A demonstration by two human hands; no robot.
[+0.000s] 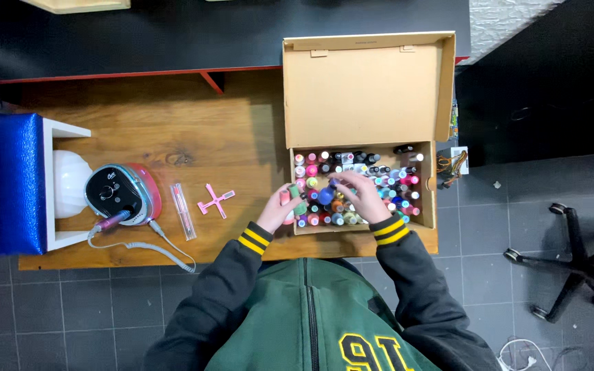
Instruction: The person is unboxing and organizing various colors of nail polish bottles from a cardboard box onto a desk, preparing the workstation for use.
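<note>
1. Nearest the camera, the person's two dark sleeves with yellow-striped cuffs reached forward from a green jacket over the front edge of the wooden counter [173, 130].
2. The left hand [280, 209] sat at the near left corner of the cardboard box [432, 199], its grip closed round a couple of small bottles [293, 198], one pinkish and one green, held just at the box's edge.
3. The right hand [360, 194] lay over the bottles inside the box, its fingers pinched narrow on the dark cap of a blue bottle [326, 195] that stood among the others near the box's front left.
4. Around both hands, the box was packed with many small upright polish bottles [393, 182] in pink, blue, orange, black and white.
5. To the left on the counter, well apart from the hands, lay a pink cross-shaped tool [214, 200] and, just beside it, a slim clear case [182, 211].
6. Further left stood a black and pink nail drill unit [122, 194] with its handpiece and grey cord, next to a white lamp [70, 182] and a blue padded rest [18, 182].
7. Farthest back, the box's lid [366, 89] stood open, its plain brown inside facing up.
</note>
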